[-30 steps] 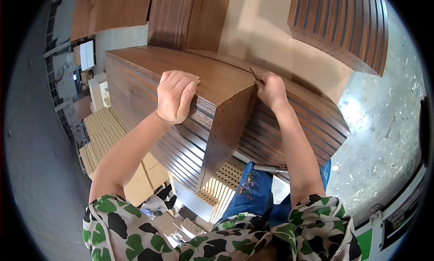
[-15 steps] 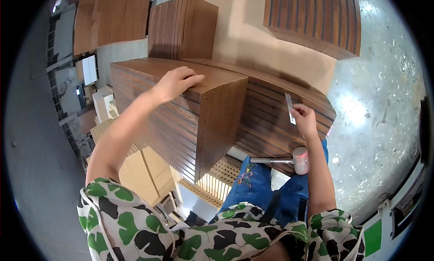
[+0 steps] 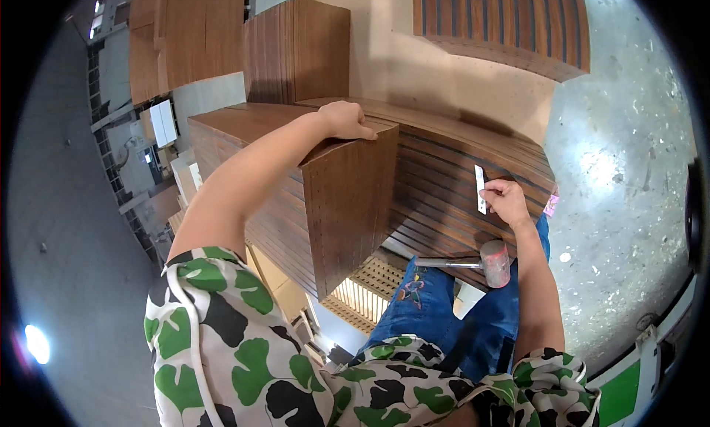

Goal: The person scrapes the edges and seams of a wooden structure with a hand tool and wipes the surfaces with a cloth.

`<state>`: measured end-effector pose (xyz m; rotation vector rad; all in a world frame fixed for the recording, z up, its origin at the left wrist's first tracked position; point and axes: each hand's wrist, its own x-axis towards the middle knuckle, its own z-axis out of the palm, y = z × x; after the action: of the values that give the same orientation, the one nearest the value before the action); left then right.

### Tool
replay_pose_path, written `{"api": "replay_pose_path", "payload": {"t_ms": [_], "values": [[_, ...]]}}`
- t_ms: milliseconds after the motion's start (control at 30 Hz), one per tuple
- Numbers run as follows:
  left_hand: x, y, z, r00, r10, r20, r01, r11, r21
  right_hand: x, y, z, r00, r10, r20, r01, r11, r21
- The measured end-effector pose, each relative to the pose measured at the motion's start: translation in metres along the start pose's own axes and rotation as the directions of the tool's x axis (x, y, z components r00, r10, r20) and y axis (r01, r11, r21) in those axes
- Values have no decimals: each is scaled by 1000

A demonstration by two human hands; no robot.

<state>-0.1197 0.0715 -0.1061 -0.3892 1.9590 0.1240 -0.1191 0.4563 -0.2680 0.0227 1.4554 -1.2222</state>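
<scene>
My left hand (image 3: 346, 121) reaches over the near stack of brown wood-grain panels (image 3: 347, 205), its fingers curled over the top panel's (image 3: 255, 118) edge close to the right corner. Between thumb and fingers of my right hand (image 3: 507, 203) is a thin, flat silvery strip (image 3: 481, 190), held upright; its exact kind is unclear. Beneath it lies another panel stack (image 3: 436, 183) with dark grooves along its face. A mallet (image 3: 494, 264) with a worn reddish-grey head and a metal handle rests by my lap, below the right hand.
Beyond stands another brown panel stack (image 3: 322, 49), with a grooved stack (image 3: 503, 27) at the far right and larger brown boards (image 3: 196, 35) at the far left. Tan board (image 3: 384, 64) lies between them. Grey speckled floor (image 3: 614, 205) stretches along the right. A perforated tan piece (image 3: 373, 279) sits below the near stack.
My left hand has moved right along the stack top to its corner, the fingers now curled over the edge. My right hand, still holding the strip, has shifted slightly right and down.
</scene>
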Motion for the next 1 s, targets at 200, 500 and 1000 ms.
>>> {"api": "replay_pose_path", "payload": {"t_ms": [200, 500, 1000], "values": [[17, -12, -15, 973, -24, 228, 58, 988, -143, 3, 8, -5, 1000, -1, 4, 1, 1000, 9], [5, -15, -29, 923, -16, 385, 158, 927, -340, 3, 5, -3, 999, 47, 25, -48, 997, 63], [-1, -27, -37, 843, 98, 529, 229, 824, -518, 1, -1, -5, 997, 79, 20, -80, 995, 55]]}}
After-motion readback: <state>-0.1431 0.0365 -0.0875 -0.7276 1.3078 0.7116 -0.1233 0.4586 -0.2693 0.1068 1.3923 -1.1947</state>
